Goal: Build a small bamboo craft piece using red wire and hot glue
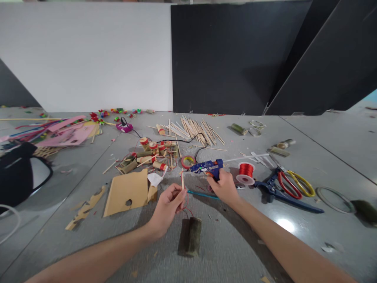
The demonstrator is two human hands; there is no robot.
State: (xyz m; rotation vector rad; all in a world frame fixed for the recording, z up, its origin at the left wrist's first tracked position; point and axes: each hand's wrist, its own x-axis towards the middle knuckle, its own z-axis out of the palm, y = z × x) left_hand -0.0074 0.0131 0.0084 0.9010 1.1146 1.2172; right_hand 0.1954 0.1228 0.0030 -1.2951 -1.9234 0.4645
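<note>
My right hand [225, 186] is closed round the handle of a blue hot glue gun [207, 167], whose nozzle points left. A white glue stick [244, 158] sticks out of its back end. Between the thumb and fingers of my left hand [169, 202], a short wooden stick [182, 180] stands upright, its top close to the nozzle; whether they touch I cannot tell. Red cord [188, 208] trails from the left hand down toward a dark bamboo piece [193, 237] on the floor. A roll of red tape [188, 161] lies just behind the gun.
Right of the gun are a spool of red cord [246, 173], blue pruning shears [282, 196] and red-and-yellow-handled scissors [300, 184]. Cut bamboo pieces [145, 159], cardboard [126, 192] and thin sticks [200, 130] lie left and behind. White [88, 55] and black panels [229, 59] stand at the back.
</note>
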